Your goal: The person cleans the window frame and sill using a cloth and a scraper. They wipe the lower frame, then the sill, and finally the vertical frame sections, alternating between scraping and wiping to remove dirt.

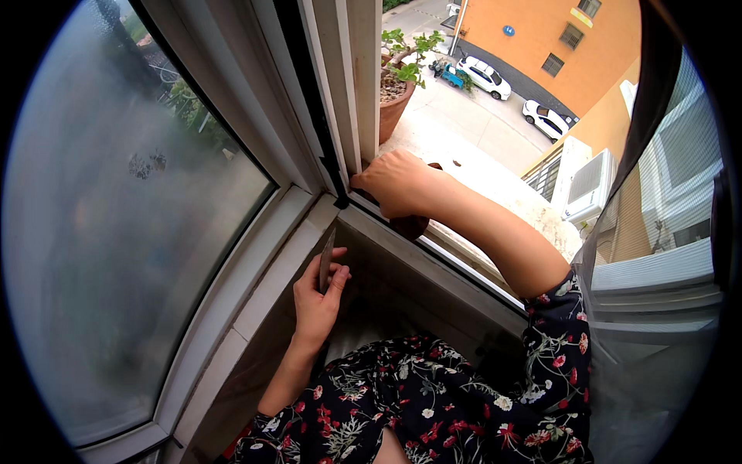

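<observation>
My left hand (316,304) is raised inside the sill corner, with a thin, flat, greyish blade-like piece (327,261) held upright between thumb and fingers. What exactly the piece is, I cannot tell. Across the opened window reaches my right arm, and my right hand (397,181) presses at the lower corner of the white window frame (364,81). A dark brown cloth (410,226) bunches out below this hand and shows a little above it. The fingertips are mostly hidden behind the back of the hand.
Outside on the pale ledge (464,191) stands a terracotta pot (396,113) with a leafy plant. A fogged glass pane (133,232) fills the left. Tiled sill edging (243,313) runs below it. An insect screen (675,151) hangs at right. Parked cars (484,76) are far below.
</observation>
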Demonstrator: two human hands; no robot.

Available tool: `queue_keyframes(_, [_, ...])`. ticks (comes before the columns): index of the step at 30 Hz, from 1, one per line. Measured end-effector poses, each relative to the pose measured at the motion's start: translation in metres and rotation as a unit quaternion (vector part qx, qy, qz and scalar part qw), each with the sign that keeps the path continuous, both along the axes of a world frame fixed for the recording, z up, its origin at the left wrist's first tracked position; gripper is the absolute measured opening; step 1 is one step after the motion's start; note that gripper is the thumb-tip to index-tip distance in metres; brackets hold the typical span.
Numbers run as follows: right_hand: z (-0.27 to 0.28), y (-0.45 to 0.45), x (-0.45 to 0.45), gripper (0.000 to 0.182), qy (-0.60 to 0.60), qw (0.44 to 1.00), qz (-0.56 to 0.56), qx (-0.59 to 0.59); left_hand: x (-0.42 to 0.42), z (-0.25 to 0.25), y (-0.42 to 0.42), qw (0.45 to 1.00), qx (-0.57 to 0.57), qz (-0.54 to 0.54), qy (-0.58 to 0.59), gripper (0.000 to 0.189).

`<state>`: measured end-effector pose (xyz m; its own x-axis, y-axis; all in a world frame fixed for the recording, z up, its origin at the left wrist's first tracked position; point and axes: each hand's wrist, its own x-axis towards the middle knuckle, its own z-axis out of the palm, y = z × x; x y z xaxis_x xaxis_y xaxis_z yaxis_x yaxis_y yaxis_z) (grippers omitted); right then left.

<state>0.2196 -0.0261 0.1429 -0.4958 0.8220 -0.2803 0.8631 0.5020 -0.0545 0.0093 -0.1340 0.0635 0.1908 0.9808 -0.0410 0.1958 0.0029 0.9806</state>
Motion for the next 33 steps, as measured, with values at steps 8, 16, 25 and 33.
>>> queue_keyframes(8, [-0.006,0.005,0.004,0.052,0.016,1.0,0.004,-0.012,-0.003,-0.003,0.001,1.0,0.002,-0.001,0.003,0.027])
queue_keyframes(16, [-0.012,0.003,0.004,0.034,-0.01,1.0,0.006,0.005,-0.001,-0.001,0.001,1.0,0.003,-0.001,-0.01,0.027])
queue_keyframes(25, [-0.022,-0.01,0.012,0.016,0.061,0.991,0.039,0.11,0.0,-0.003,0.002,1.0,0.007,-0.013,-0.002,0.028])
queue_keyframes(33, [-0.024,-0.008,0.009,0.01,0.02,0.992,0.036,0.121,0.003,-0.005,0.003,1.0,-0.002,-0.019,0.0,0.028])
